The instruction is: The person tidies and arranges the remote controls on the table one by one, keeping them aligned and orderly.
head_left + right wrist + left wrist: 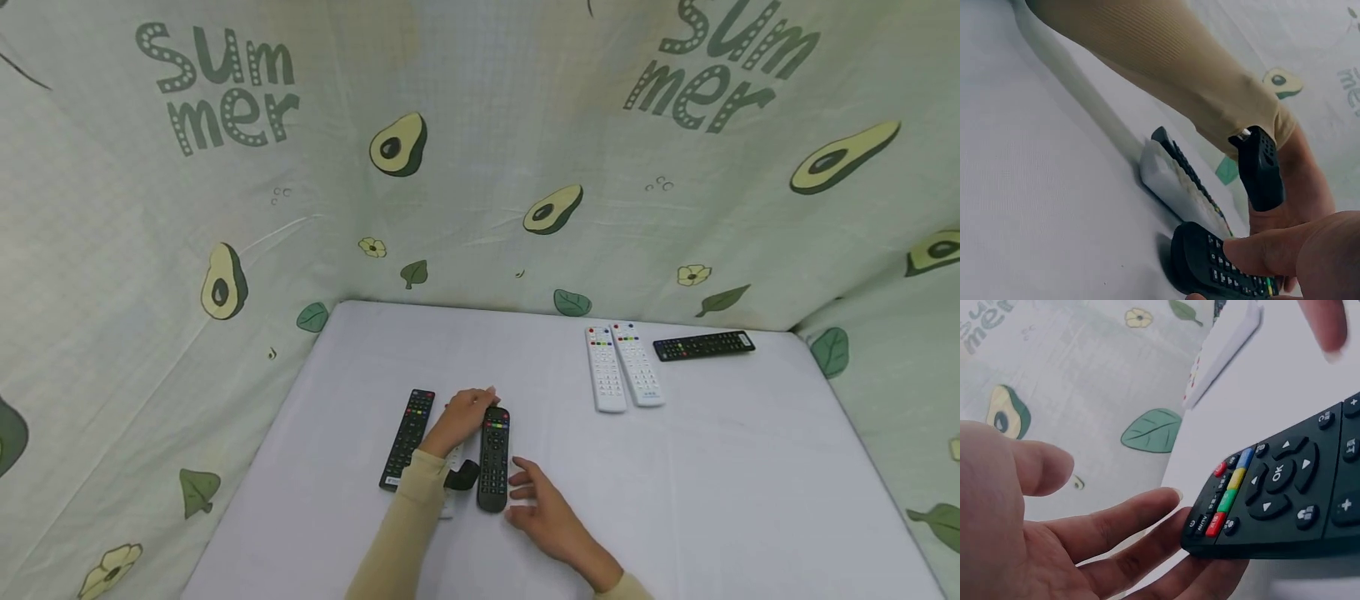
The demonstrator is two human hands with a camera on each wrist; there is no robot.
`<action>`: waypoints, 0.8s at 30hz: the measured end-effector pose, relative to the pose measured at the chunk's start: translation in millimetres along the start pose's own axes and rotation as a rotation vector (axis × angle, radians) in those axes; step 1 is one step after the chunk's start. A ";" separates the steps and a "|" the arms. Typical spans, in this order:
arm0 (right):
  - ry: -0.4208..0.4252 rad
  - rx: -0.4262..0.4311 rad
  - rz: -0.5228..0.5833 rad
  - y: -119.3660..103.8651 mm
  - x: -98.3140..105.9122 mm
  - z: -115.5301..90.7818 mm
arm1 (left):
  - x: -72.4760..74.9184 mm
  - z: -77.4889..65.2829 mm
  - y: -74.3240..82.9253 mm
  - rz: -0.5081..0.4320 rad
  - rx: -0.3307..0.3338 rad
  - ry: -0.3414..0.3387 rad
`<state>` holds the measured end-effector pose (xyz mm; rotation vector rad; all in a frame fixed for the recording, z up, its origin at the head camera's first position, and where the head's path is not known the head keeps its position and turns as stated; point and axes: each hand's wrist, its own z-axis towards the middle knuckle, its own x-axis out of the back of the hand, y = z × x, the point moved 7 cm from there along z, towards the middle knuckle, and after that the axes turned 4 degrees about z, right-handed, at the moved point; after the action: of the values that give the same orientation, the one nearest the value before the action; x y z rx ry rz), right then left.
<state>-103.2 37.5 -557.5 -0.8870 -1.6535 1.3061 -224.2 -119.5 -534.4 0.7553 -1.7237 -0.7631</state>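
Note:
A black remote control [493,458] with a coloured button row lies between my two hands on the white table. My left hand [463,421] reaches to its top end; in the left wrist view the fingers [1129,525] are extended, some passing behind the remote's edge, with the thumb held away. Close to the remote's right side is my right hand [547,512], its fingers spread and loosely bent, not wrapped around it. In the right wrist view, the right thumb [1266,250] appears over the remote's keys; whether it touches cannot be told.
Left of the left forearm lies another black remote [407,439]. A white remote [447,507] is mostly hidden under that forearm. Toward the back right lie two white remotes [606,371] side by side and a black remote [703,346]. Patterned cloth [465,167] hangs behind the table.

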 end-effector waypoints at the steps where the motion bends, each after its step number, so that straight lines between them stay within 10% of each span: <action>1: 0.004 -0.001 -0.012 0.0 2.2 0.2 | 0.1 -0.8 0.1 0.015 -0.003 0.004; 24: 0.441 -0.177 -0.271 21.2 152.3 17.5 | -21.1 3.8 47.6 0.001 -0.146 -0.005</action>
<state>-180.4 171.5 -553.0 -0.9376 -1.4860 0.7261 -228.4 -73.9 -509.3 0.6531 -1.6530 -0.8812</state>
